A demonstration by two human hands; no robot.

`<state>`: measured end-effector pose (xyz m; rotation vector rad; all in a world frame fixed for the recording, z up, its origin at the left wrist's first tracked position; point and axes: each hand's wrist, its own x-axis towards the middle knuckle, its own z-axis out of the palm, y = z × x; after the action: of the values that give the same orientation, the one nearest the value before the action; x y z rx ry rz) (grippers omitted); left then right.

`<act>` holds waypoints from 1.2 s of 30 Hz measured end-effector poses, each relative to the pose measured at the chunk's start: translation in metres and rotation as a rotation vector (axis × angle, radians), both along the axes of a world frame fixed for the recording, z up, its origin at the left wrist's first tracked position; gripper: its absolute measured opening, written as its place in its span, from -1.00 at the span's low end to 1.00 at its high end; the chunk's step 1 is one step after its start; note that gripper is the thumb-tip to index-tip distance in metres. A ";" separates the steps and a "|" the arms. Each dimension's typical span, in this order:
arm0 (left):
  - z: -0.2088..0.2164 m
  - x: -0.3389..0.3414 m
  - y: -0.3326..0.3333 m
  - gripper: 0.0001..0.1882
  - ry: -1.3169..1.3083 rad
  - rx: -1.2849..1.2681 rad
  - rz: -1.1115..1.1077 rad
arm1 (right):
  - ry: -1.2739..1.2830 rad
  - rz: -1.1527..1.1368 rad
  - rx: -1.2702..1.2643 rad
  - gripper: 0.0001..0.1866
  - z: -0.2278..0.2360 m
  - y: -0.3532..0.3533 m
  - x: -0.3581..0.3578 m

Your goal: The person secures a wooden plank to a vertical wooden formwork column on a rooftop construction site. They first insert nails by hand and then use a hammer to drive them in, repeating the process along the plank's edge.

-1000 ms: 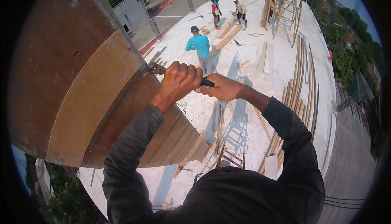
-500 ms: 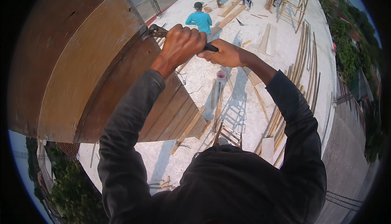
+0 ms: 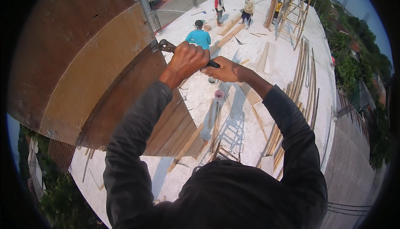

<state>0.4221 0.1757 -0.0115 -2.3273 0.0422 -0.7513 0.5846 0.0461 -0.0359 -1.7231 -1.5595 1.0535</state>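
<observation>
Pincers (image 3: 167, 46), upper centre of frame, nose set against edge of brown plywood panel (image 3: 83, 62) for bite and leverage; left hand (image 3: 186, 60) fisted round handles, right hand (image 3: 225, 70) closed on black handle end (image 3: 213, 64); white slab (image 3: 287, 87) far below.

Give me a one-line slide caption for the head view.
Both hands, left hand and right hand, grip pincers at a curved plywood form's edge, high above a white slab.

Below: white concrete slab (image 3: 275, 79), person in blue shirt (image 3: 200, 37), 3 more workers beyond, long wooden planks (image 3: 306, 79), wooden ladder frame (image 3: 296, 10).
</observation>
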 end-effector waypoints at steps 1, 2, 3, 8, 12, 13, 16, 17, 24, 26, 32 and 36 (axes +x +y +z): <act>0.000 0.000 0.000 -0.85 0.003 -0.004 0.004 | -0.008 0.004 0.012 -0.45 0.000 0.000 0.000; 0.001 0.000 0.000 -0.84 0.005 -0.006 0.012 | -0.008 0.010 0.020 -0.45 0.000 0.001 0.000; 0.001 0.000 0.000 -0.83 0.019 -0.009 0.026 | -0.003 0.013 0.017 -0.45 0.000 0.001 0.000; -0.001 0.000 -0.001 -0.84 0.017 -0.014 0.038 | 0.020 0.069 0.083 -0.47 -0.003 0.001 0.003; 0.000 0.001 -0.001 -0.84 0.032 -0.017 0.052 | 0.036 0.086 0.117 -0.46 -0.006 0.003 0.006; 0.000 0.001 -0.001 -0.84 0.030 -0.015 0.050 | 0.039 0.085 0.109 -0.46 -0.007 0.004 0.006; 0.000 0.001 -0.001 -0.84 0.022 -0.013 0.048 | 0.053 0.084 0.131 -0.46 -0.011 0.007 0.007; 0.000 0.000 -0.001 -0.83 0.020 -0.016 0.046 | 0.057 0.088 0.142 -0.46 -0.013 0.007 0.008; -0.001 0.001 -0.002 -0.83 0.027 -0.012 0.075 | 0.071 0.112 0.203 -0.50 -0.022 0.014 0.011; -0.001 0.001 -0.001 -0.84 0.029 -0.008 0.075 | 0.063 0.109 0.191 -0.51 -0.022 0.014 0.012; -0.002 0.001 -0.001 -0.86 0.040 0.016 0.107 | 0.090 0.116 0.181 -0.52 -0.016 0.010 0.010; -0.001 0.001 -0.002 -0.87 0.044 0.010 0.104 | 0.075 0.104 0.157 -0.53 -0.011 0.007 0.008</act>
<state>0.4230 0.1735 -0.0122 -2.3170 -0.0552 -0.6470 0.5929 0.0533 -0.0472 -1.4960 -1.6525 1.0055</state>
